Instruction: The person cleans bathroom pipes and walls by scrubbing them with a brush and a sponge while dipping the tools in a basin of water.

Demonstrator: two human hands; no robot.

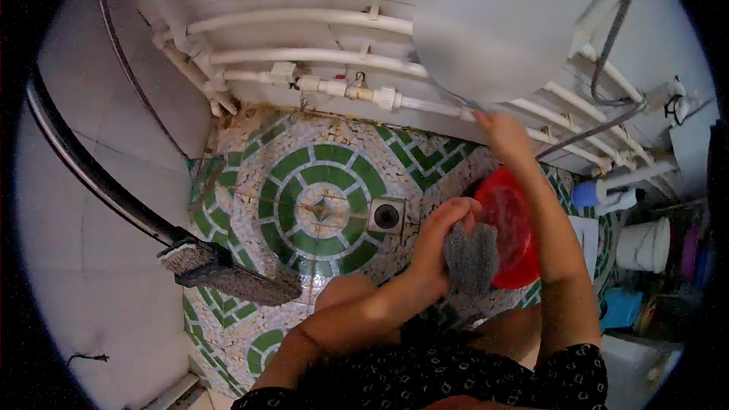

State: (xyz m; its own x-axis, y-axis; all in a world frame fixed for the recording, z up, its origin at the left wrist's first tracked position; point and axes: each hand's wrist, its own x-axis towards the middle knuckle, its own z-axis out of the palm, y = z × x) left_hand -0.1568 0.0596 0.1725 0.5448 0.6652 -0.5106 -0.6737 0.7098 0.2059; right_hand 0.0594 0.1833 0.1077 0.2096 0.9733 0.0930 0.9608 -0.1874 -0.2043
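Observation:
My left hand [448, 228] is closed around a crumpled, fuzzy grey cloth [472, 260], which hangs down beside the red basin [505, 231]. Further up, near the white wall pipes, my right hand [503, 135] is closed on a thin grey handle [460, 99]. That handle runs up and left behind a blurred round patch, so what it belongs to cannot be made out. The basin stands on the floor below my right forearm and seems to hold some liquid.
A floor drain [386, 216] sits in the green-and-white patterned floor [323, 209]. At left, a flat mop [235, 277] leans with its dark pole. White pipes [319, 54] run along the wall. A white bucket [642, 244] and a blue container [621, 308] stand at right.

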